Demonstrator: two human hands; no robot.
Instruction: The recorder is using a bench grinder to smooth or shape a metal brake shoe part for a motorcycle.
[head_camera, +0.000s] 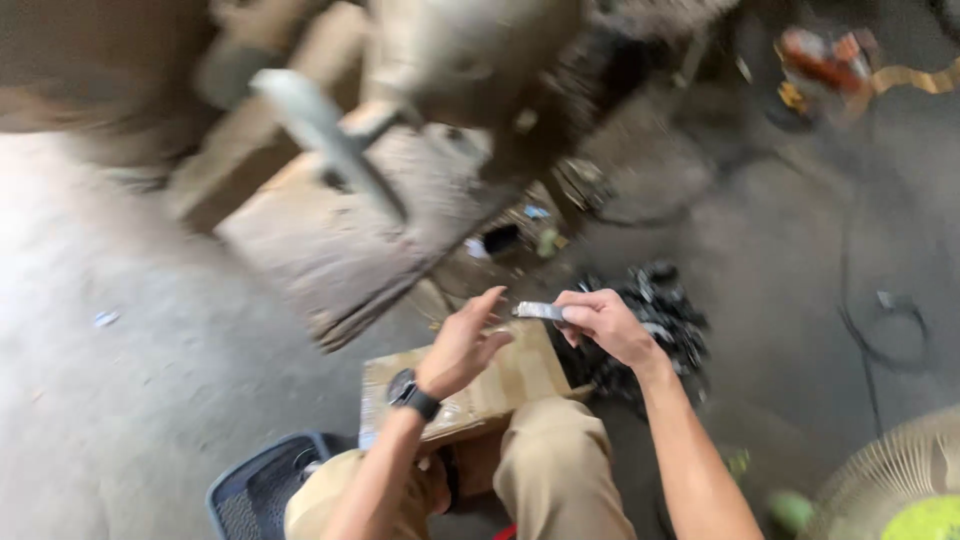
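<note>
My right hand (603, 325) grips a small flat grey metal piece (541, 311) by one end, holding it out in front of me. My left hand (462, 345), with a dark watch on the wrist, is open with its fingers spread, fingertips close to the free end of the metal piece but apart from it. Both hands hover above a piece of brown cardboard (500, 385) that lies across my knees. The whole view is blurred by motion.
A pile of dark metal parts (660, 325) lies on the concrete floor just beyond my right hand. A wooden block bearing a grey machine with a metal lever (330, 140) stands ahead. A blue basket (255, 490) sits lower left, a fan grille (900, 480) lower right, cables at right.
</note>
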